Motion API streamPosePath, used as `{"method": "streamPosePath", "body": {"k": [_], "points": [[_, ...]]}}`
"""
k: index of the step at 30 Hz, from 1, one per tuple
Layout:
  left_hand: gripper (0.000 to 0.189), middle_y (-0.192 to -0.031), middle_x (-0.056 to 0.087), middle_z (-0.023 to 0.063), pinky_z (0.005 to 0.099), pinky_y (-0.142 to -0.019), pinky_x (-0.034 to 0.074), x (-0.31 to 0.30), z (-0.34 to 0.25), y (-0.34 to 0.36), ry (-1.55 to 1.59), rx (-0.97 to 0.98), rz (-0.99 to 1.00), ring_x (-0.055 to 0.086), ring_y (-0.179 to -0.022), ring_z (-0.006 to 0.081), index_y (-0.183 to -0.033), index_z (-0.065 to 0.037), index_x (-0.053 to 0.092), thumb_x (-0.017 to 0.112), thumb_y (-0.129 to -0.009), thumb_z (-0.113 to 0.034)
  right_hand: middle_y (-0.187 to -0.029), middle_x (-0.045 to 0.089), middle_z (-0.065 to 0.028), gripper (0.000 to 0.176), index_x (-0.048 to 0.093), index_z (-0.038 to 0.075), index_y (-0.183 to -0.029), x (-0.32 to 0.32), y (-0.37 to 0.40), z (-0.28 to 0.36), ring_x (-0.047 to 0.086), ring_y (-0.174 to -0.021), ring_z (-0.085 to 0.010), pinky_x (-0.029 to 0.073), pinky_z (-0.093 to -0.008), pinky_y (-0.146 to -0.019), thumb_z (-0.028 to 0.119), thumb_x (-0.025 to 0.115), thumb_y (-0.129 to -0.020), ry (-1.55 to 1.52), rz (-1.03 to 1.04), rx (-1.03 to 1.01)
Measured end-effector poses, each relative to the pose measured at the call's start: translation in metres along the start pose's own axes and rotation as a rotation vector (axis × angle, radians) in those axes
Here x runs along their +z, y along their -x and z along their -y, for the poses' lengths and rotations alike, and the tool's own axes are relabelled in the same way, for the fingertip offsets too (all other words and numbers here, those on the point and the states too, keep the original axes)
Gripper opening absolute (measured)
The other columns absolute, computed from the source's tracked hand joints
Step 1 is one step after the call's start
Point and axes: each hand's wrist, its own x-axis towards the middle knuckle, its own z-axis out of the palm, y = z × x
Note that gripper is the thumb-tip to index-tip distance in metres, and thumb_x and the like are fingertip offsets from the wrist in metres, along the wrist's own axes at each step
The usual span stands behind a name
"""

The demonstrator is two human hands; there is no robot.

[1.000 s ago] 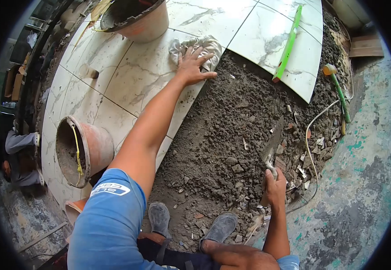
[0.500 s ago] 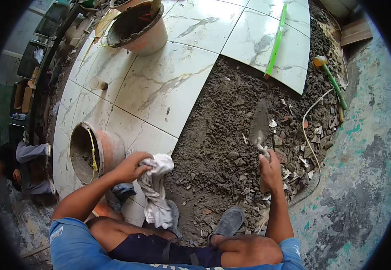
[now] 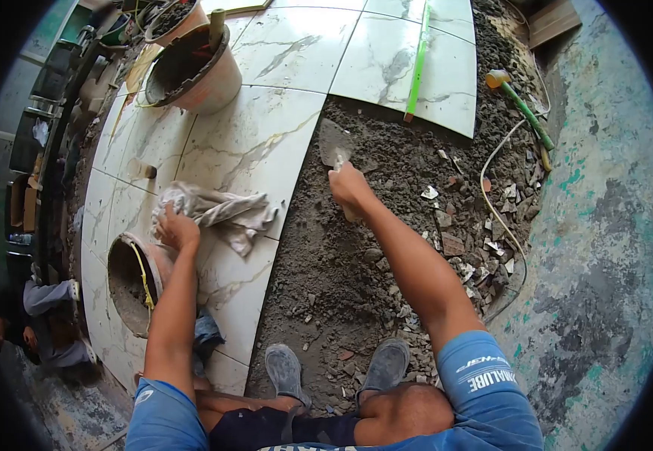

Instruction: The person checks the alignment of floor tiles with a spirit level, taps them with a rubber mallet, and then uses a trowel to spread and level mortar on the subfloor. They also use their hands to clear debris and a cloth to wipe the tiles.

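Reached forward with right hand (image 3: 350,188), fist tight round trowel (image 3: 333,140) handle, blade now on mortar bed (image 3: 326,259) at upper centre; brought rag (image 3: 229,210) back down onto marble tile (image 3: 266,139) at left centre, left hand (image 3: 178,229) clutching its bunched end.

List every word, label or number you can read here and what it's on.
"...LUBE": white print on the right sleeve; only this ending reads surely, and the line above it is blurred.
White patch on the left sleeve: too small to read.
No print shows on the trowel in the right hand, the rag in the left hand, or the green level.
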Motion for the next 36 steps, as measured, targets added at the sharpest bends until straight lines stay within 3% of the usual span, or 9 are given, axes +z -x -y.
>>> {"method": "streamPosePath", "body": {"k": [3, 6, 8, 10, 14, 17, 20, 28, 36], "points": [[0.057, -0.158, 0.022, 0.0133, 0.0616, -0.109, 0.024, 0.034, 0.016, -0.012, -0.010, 0.177, 0.135, 0.024, -0.140, 0.0425, -0.145, -0.026, 0.041, 0.057, -0.091, -0.037, -0.112, 0.060, -0.0344, 0.044, 0.051, -0.008, -0.117, -0.011, -0.021, -0.012, 0.056, -0.111, -0.0473, 0.046, -0.0509, -0.094, 0.030, 0.048, -0.095, 0.040, -0.027, 0.012], [0.065, -0.162, 0.011, 0.0120, 0.0701, -0.109, 0.011, 0.010, -0.016, 0.036, 0.022, 0.312, 0.374, 0.009, -0.146, 0.0435, -0.151, -0.028, 0.032, 0.051, -0.093, -0.050, -0.098, 0.064, -0.0300, 0.035, 0.055, -0.003, -0.106, -0.049, -0.005, -0.077, 0.061, -0.094, -0.0468, 0.049, -0.0499, -0.082, 0.030, 0.051, -0.094, -0.098, -0.182, -0.015], [0.072, -0.162, 0.007, 0.0117, 0.0745, -0.106, 0.005, 0.048, -0.001, 0.064, 0.038, 0.395, 0.431, 0.004, -0.147, 0.0434, -0.154, -0.029, 0.023, 0.044, -0.092, -0.061, -0.078, 0.061, -0.0156, 0.027, 0.055, 0.001, -0.103, -0.084, 0.005, -0.139, 0.062, -0.061, -0.0281, 0.051, -0.0415, -0.055, 0.027, 0.053, -0.095, -0.081, -0.280, 0.032], [0.075, -0.162, 0.005, 0.0118, 0.0732, -0.107, 0.004, 0.069, 0.003, 0.097, 0.118, 0.440, 0.405, 0.003, -0.147, 0.0420, -0.155, -0.030, 0.017, 0.041, -0.092, -0.064, -0.073, 0.056, -0.0078, 0.025, 0.054, 0.003, -0.104, -0.120, 0.045, -0.144, 0.057, -0.052, -0.0172, 0.048, -0.0337, -0.044, 0.027, 0.052, -0.097, -0.395, -0.243, 0.300], [0.074, -0.162, 0.005, 0.0116, 0.0674, -0.111, 0.004, 0.068, -0.007, 0.111, 0.054, 0.400, 0.293, 0.004, -0.148, 0.0381, -0.155, -0.032, 0.015, 0.038, -0.093, -0.064, -0.072, 0.055, -0.0060, 0.026, 0.054, 0.003, -0.103, -0.120, 0.088, -0.119, 0.057, -0.053, -0.0155, 0.048, -0.0316, -0.043, 0.028, 0.051, -0.098, -0.279, -0.275, 0.305], [0.073, -0.162, 0.006, 0.0112, 0.0651, -0.113, 0.005, 0.065, -0.008, 0.110, 0.047, 0.407, 0.295, 0.006, -0.148, 0.0379, -0.155, -0.033, 0.015, 0.038, -0.093, -0.064, -0.093, 0.063, -0.0258, 0.038, 0.055, -0.003, -0.100, -0.059, 0.055, -0.110, 0.060, -0.090, -0.0435, 0.046, -0.0492, -0.080, 0.035, 0.050, -0.098, -0.059, -0.144, -0.020], [0.073, -0.162, 0.007, 0.0098, 0.0640, -0.113, 0.006, 0.065, -0.007, 0.111, 0.022, 0.406, 0.292, 0.007, -0.148, 0.0373, -0.155, -0.033, 0.015, 0.036, -0.093, -0.065, -0.106, 0.063, -0.0281, 0.040, 0.057, -0.003, -0.106, -0.039, 0.036, -0.077, 0.058, -0.102, -0.0461, 0.046, -0.0481, -0.087, 0.035, 0.051, -0.097, -0.016, -0.039, 0.054], [0.073, -0.162, 0.010, 0.0092, 0.0637, -0.113, 0.008, 0.067, -0.007, 0.115, 0.056, 0.393, 0.201, 0.011, -0.147, 0.0366, -0.155, -0.034, 0.018, 0.039, -0.092, -0.065, -0.067, 0.053, -0.0052, 0.032, 0.055, 0.001, -0.099, -0.156, 0.053, -0.181, 0.054, -0.051, -0.0151, 0.047, -0.0313, -0.047, 0.033, 0.052, -0.098, -0.016, -0.258, 0.213], [0.072, -0.160, 0.017, 0.0116, 0.0641, -0.112, 0.010, 0.068, -0.008, 0.113, 0.091, 0.428, 0.135, 0.015, -0.146, 0.0373, -0.153, -0.034, 0.023, 0.040, -0.091, -0.065, -0.069, 0.048, -0.0011, 0.032, 0.051, 0.008, -0.103, -0.077, 0.123, -0.120, 0.049, -0.051, -0.0114, 0.043, -0.0279, -0.045, 0.040, 0.048, -0.100, -0.311, 0.077, 0.383]]}}
